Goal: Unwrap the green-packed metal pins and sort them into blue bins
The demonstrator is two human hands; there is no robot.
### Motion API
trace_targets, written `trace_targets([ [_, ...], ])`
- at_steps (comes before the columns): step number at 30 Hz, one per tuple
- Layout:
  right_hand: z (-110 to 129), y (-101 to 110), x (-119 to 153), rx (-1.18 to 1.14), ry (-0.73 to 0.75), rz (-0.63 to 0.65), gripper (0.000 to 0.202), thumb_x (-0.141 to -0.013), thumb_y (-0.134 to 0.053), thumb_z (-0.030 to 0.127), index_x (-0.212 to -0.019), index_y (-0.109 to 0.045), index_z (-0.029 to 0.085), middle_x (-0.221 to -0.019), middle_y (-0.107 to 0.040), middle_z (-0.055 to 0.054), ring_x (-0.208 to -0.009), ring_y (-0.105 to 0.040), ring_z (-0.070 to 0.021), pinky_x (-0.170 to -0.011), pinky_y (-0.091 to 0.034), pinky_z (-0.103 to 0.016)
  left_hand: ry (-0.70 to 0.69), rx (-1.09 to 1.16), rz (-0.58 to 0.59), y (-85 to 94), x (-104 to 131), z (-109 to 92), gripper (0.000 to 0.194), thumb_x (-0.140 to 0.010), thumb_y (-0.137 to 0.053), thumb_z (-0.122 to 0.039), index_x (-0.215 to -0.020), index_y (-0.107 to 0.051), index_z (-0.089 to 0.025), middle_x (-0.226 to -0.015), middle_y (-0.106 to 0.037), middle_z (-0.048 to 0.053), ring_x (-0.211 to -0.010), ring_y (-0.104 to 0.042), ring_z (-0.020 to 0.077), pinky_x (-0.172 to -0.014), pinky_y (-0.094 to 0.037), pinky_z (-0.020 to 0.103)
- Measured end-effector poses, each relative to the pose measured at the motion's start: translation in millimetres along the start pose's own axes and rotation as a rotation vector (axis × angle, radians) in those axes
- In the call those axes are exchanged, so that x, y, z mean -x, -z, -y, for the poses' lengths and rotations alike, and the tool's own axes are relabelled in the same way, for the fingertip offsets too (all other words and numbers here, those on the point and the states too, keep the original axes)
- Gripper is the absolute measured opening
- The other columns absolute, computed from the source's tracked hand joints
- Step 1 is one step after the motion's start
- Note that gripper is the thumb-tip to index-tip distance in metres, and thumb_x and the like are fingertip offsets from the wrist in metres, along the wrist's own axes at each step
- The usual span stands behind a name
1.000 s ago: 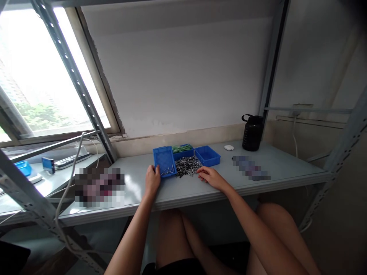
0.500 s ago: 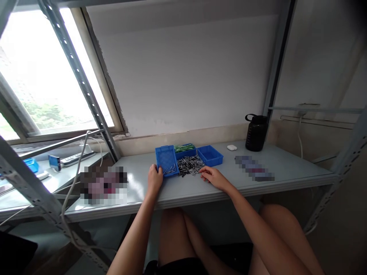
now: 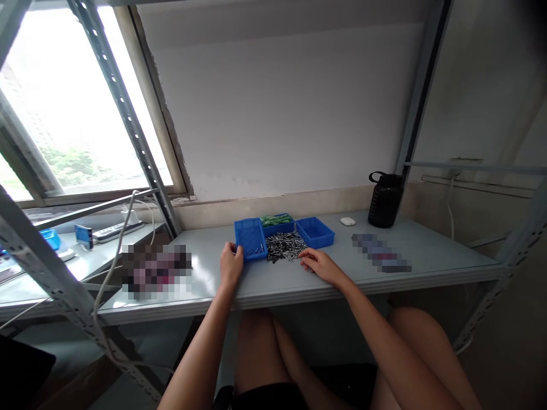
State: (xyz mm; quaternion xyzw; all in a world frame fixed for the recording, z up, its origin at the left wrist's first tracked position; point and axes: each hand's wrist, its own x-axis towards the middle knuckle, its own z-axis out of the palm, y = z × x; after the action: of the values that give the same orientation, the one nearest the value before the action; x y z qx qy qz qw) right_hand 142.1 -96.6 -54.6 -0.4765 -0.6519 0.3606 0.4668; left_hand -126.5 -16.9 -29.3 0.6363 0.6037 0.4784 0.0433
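Observation:
My left hand (image 3: 231,263) grips the near left edge of a shallow blue plastic tray (image 3: 249,233), thumb over the rim. A few loose screws (image 3: 257,249) lie inside near its front right corner. Just right of the tray is a heap of dark and silvery screws (image 3: 285,246) on the tabletop. At the heap's near right edge rests my right hand (image 3: 318,265), its fingers loosely bent and slightly apart. I see nothing held in it, though its fingertips are small in view.
Behind the heap stands a blue bin (image 3: 277,229) with green packets (image 3: 276,219). Another blue bin (image 3: 315,232) is to its right. Farther right are a white case (image 3: 347,221) and a black bottle (image 3: 383,202). Metal shelf posts (image 3: 128,114) frame the table (image 3: 265,285).
The blue tray in my left hand has tipped slightly, its near edge a little higher, and the screws inside show less. My right hand stays by the heap. The camera view has shifted slightly.

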Motion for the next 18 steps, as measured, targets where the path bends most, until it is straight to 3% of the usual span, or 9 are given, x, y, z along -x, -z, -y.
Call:
trace_targets([
  [9, 4.6, 0.5, 1.9, 0.001, -0.011, 0.007, 0.02, -0.079, -0.047, 0.029, -0.092, -0.057, 0.017, -0.08, -0.06, -0.003, -0.07, -0.055, -0.0141, -0.06, -0.041, -0.025, 0.1, 0.012, 0.073, 1.5, 0.7, 1.2, 0.025, -0.084, -0.038, -0.037, -0.072, -0.051, -0.019, -0.078, -0.062, 0.007, -0.075, -0.057, 0.0225, -0.067, -0.041, 0.031],
  [12, 3.8, 0.1, 1.5, -0.009, -0.006, -0.003, 0.02, -0.079, -0.048, 0.03, -0.092, -0.057, 0.017, -0.081, -0.06, -0.003, -0.071, -0.055, -0.0143, -0.061, -0.042, -0.026, 0.081, -0.027, -0.044, 6.1, 1.9, -3.8, 0.024, -0.085, -0.038, -0.035, -0.086, -0.053, -0.017, -0.091, -0.06, 0.011, -0.087, -0.056, 0.0252, -0.076, -0.042, 0.035],
  [15, 1.5, -0.7, 0.1, -0.012, -0.002, -0.004, 0.02, -0.079, -0.048, 0.03, -0.091, -0.057, 0.018, -0.08, -0.06, -0.002, -0.07, -0.056, -0.0142, -0.062, -0.042, -0.026, -0.085, -0.058, -0.198, 11.4, 12.0, -20.0, 0.022, -0.086, -0.038, -0.028, -0.099, -0.051, -0.015, -0.104, -0.054, 0.013, -0.1, -0.051, 0.0252, -0.085, -0.041, 0.036],
  [16, 0.8, -0.9, -0.3, -0.014, -0.005, -0.002, 0.02, -0.079, -0.048, 0.03, -0.091, -0.058, 0.018, -0.08, -0.06, -0.002, -0.07, -0.056, -0.0143, -0.061, -0.042, -0.026, -0.189, -0.052, -0.159, 11.5, 18.2, -28.1, 0.021, -0.087, -0.037, -0.026, -0.099, -0.051, -0.016, -0.103, -0.053, 0.012, -0.099, -0.052, 0.0236, -0.086, -0.041, 0.034],
  [18, 0.0, -1.2, -0.9, -0.014, -0.003, -0.004, 0.02, -0.08, -0.048, 0.03, -0.091, -0.058, 0.018, -0.079, -0.06, -0.002, -0.07, -0.056, -0.0143, -0.061, -0.042, -0.026, -0.412, -0.055, 0.059, 7.3, 34.0, -46.8, 0.019, -0.087, -0.037, -0.024, -0.097, -0.052, -0.019, -0.099, -0.054, 0.009, -0.095, -0.053, 0.0206, -0.085, -0.041, 0.031],
])
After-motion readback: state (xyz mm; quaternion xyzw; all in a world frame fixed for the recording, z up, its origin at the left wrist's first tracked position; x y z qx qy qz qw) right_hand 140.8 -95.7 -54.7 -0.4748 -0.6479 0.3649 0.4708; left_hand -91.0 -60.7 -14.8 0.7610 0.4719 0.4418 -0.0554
